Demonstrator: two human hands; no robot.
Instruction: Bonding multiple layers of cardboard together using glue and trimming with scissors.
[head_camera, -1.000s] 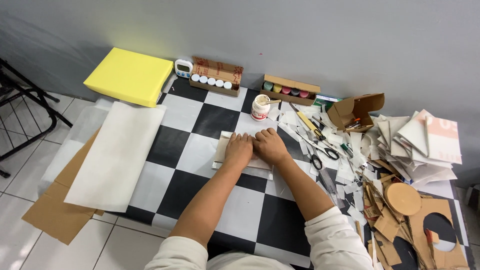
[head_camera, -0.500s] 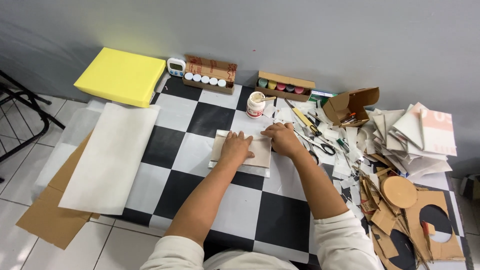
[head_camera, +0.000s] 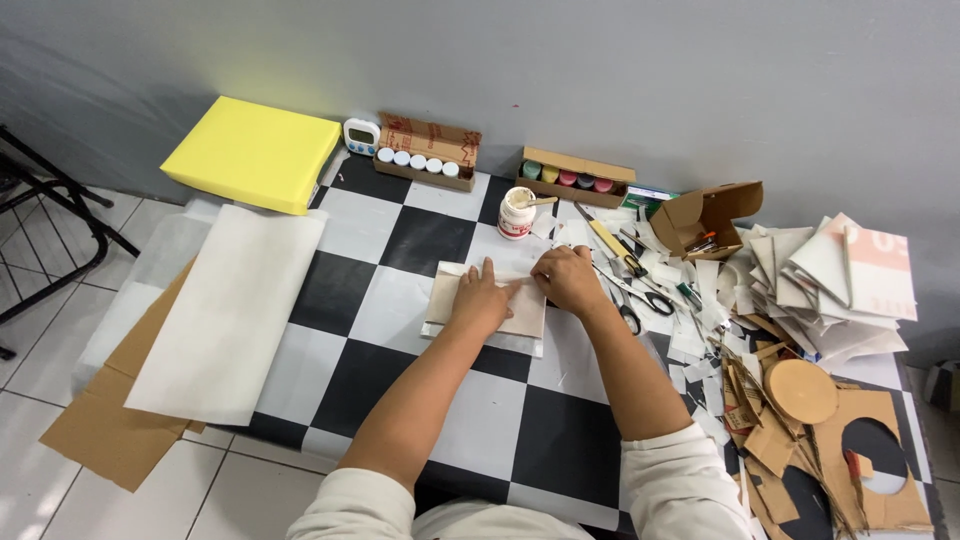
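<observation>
Two hands (head_camera: 482, 298) (head_camera: 567, 279) flat on tan card (head_camera: 517, 318), yellow box (head_camera: 253, 153) far left.

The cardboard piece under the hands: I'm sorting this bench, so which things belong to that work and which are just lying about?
In hand:
- left hand, flat on the cardboard piece
- right hand, at its upper right edge
- white paper under it

Lying about:
- glue jar
- scissors
- yellow block
- two paint-pot boxes
- large white sheet
- cardboard scraps
</observation>
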